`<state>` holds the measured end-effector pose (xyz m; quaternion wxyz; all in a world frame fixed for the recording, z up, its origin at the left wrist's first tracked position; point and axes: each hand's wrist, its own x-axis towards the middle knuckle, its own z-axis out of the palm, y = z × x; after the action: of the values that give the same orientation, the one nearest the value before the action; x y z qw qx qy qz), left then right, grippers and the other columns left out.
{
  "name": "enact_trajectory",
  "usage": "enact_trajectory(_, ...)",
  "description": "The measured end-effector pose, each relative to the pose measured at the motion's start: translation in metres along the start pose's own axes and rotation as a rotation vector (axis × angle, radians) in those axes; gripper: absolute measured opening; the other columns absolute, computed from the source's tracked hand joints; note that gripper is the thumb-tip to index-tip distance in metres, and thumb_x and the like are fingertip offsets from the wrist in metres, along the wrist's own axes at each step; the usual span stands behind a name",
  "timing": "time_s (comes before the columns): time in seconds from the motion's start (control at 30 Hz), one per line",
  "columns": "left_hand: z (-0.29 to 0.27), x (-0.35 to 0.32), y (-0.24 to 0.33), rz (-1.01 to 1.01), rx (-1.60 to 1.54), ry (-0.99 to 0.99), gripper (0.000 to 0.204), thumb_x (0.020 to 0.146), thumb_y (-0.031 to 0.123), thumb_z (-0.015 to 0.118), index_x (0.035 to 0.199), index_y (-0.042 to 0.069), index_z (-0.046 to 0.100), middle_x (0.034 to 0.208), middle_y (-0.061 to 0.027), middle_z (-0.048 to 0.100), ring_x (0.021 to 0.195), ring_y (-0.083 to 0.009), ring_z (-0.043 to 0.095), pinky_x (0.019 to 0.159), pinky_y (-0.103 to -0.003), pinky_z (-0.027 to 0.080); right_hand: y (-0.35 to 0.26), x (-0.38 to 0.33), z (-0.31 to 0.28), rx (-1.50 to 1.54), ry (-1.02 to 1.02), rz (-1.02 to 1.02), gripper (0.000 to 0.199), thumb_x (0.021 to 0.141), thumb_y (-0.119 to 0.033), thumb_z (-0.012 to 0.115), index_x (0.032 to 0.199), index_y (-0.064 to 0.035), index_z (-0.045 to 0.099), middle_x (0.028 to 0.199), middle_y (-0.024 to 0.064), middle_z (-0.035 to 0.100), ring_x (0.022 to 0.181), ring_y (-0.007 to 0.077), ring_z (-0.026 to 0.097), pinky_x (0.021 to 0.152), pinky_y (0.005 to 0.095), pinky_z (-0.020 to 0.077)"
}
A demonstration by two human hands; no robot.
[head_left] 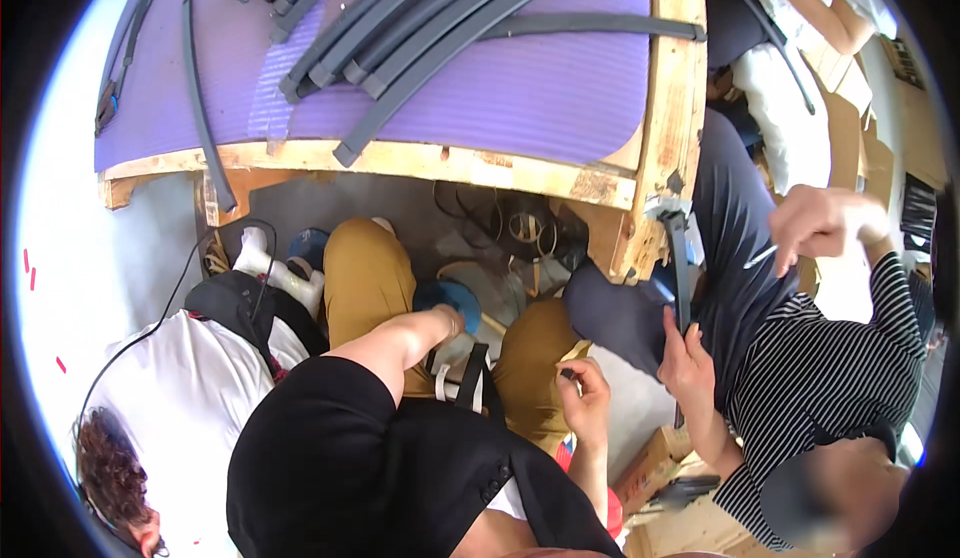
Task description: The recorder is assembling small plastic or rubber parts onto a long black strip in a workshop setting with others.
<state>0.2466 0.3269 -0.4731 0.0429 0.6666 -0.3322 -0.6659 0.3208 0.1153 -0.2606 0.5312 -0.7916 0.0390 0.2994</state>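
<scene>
My left arm reaches down between my knees to a round blue container (458, 296). My left hand (449, 319) is at its rim; its fingers are hidden. In front of my right thigh, my right hand (588, 398) is closed in a pinch on a small black piece (569, 373), too small to name. A black strap with white parts (468, 383) hangs at my lap. Ahead, long dark grey curved strips (440, 58) lie bunched on a purple mat (570, 93). One thin strip (200, 108) overhangs the mat's near edge at the left.
The wooden table frame (400, 161) runs across ahead. A co-worker in a striped shirt (825, 358) sits close at right, holding a dark strip (680, 268) against the table corner. A person in a white shirt (185, 388) is close at left. Cardboard (650, 468) lies at lower right.
</scene>
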Motion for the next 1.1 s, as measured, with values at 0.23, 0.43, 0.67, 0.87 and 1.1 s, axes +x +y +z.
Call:
enact_trajectory(0.23,-0.019,-0.027,-0.009,-0.087,-0.18,0.18,0.04,0.063,0.01,0.069,0.103,0.009,0.062,0.101,-0.0087,0.063,0.088,-0.0219,0.061,0.074,-0.034,0.05,0.007,0.011,0.013,0.012,-0.012,-0.193,0.018,0.07,0.005,0.056,0.086,-0.0027,0.061,0.076,0.0062,0.053,0.069,0.0143,0.051,0.063,0.0245,0.042)
enact_trajectory(0.43,-0.023,-0.024,-0.006,-0.116,-0.346,0.423,0.038,0.064,0.008,0.067,0.102,0.008,0.061,0.098,-0.01,0.063,0.085,-0.0218,0.061,0.073,-0.033,0.049,0.015,0.01,0.026,-0.06,-0.024,-0.418,0.02,0.07,0.005,0.056,0.086,-0.0032,0.061,0.075,0.0072,0.053,0.066,0.0157,0.051,0.061,0.0243,0.0416)
enact_trajectory(0.67,-0.031,-0.046,0.005,0.19,-0.548,0.866,0.034,0.067,0.013,0.066,0.1,0.005,0.06,0.095,-0.011,0.062,0.083,-0.0225,0.061,0.073,-0.033,0.048,-0.019,-0.016,0.036,-0.109,0.074,-0.632,0.021,0.066,0.007,0.056,0.085,-0.0025,0.06,0.075,0.0067,0.053,0.067,0.0164,0.051,0.062,0.0249,0.0406)
enact_trajectory(0.87,-0.047,-0.171,0.07,0.825,-0.692,1.428,0.03,0.072,0.009,0.066,0.1,0.004,0.057,0.094,-0.0044,0.055,0.089,-0.0137,0.053,0.082,-0.026,0.042,-0.062,-0.035,0.059,-0.147,0.103,-0.875,0.022,0.067,0.008,0.057,0.087,-0.0013,0.06,0.073,0.0063,0.052,0.065,0.0156,0.05,0.057,0.0242,0.0395)
enact_trajectory(1.1,-0.01,-0.226,0.098,0.908,-0.834,1.402,0.027,0.073,0.014,0.07,0.094,0.003,0.056,0.087,-0.0008,0.056,0.079,-0.0074,0.051,0.071,-0.024,0.044,-0.088,-0.06,0.078,-0.267,0.12,-0.946,0.014,0.067,0.005,0.059,0.079,-0.0009,0.058,0.076,0.009,0.057,0.069,0.0198,0.055,0.061,0.0287,0.0444)
